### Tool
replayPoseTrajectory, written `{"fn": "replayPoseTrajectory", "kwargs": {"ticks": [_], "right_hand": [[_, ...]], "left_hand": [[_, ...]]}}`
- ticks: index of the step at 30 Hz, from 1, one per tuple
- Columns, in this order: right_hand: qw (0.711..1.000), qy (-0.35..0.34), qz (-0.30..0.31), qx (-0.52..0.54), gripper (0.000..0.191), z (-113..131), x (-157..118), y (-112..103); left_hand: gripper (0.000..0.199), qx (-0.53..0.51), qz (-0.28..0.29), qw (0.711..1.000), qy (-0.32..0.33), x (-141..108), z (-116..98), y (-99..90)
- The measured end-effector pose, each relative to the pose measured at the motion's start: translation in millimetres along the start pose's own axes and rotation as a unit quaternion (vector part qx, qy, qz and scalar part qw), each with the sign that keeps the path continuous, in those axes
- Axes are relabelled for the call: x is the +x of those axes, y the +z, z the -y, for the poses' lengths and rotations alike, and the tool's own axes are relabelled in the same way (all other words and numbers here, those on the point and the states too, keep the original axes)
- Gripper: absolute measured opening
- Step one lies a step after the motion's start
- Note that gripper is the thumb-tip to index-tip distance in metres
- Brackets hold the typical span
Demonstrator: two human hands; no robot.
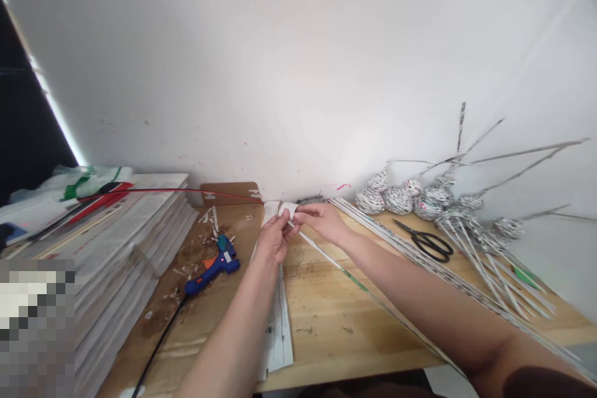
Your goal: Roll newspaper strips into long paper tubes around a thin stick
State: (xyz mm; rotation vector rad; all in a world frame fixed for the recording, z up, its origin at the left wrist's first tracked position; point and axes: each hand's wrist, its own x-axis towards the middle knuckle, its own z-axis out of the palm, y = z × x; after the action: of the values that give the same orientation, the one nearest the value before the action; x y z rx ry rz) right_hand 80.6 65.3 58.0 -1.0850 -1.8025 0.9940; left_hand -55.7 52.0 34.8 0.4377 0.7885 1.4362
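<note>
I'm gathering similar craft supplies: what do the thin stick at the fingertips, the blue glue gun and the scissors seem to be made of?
Thin stick: perhaps rolled printed paper, matte; it is pale with a green printed-looking patch.
Glue gun: probably hard, smooth plastic, judging by its solid blue, moulded-looking body.
Scissors: likely metal, dark-finished, with thin looped handles; any coating is unclear.

Held paper tube [321, 252]: wht w/ a grn stretch. Paper strips [280, 348]: wht w/ fine dk print. Glue gun [209, 275]: dk blue w/ orange trigger [211, 261], teal nose; cord [158, 342] blk. Woven gourd shapes [370, 200]: wht/gray w/ blk flecks. Scissors [413, 233]: blk. Worktop [326, 336]: lt yellow-brn, wood grain. Cardbd [228, 194]: mid-brn. Paper stack [153, 267]: off-wht/gray. Wall [298, 62]: wht w/ a few pink marks.
</note>
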Motion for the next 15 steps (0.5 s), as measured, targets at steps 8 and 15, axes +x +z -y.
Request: {"fn": "replayPoseTrajectory", "kwargs": {"ticks": [8, 15], "right_hand": [[0.952, -0.09, -0.122, -0.265, 0.026, 9.8, -4.0, -7.1], [0.964, -0.036, 0.004, -0.265, 0.032, -2.4, -47.8, -9.0]], "left_hand": [[0.004, 0.007, -0.014, 1.0, 0.006, 2.0, -0.5, -1.8], [0.007, -0.026, -0.02, 0.999, 0.01, 4.0, 1.2, -3.4]]}}
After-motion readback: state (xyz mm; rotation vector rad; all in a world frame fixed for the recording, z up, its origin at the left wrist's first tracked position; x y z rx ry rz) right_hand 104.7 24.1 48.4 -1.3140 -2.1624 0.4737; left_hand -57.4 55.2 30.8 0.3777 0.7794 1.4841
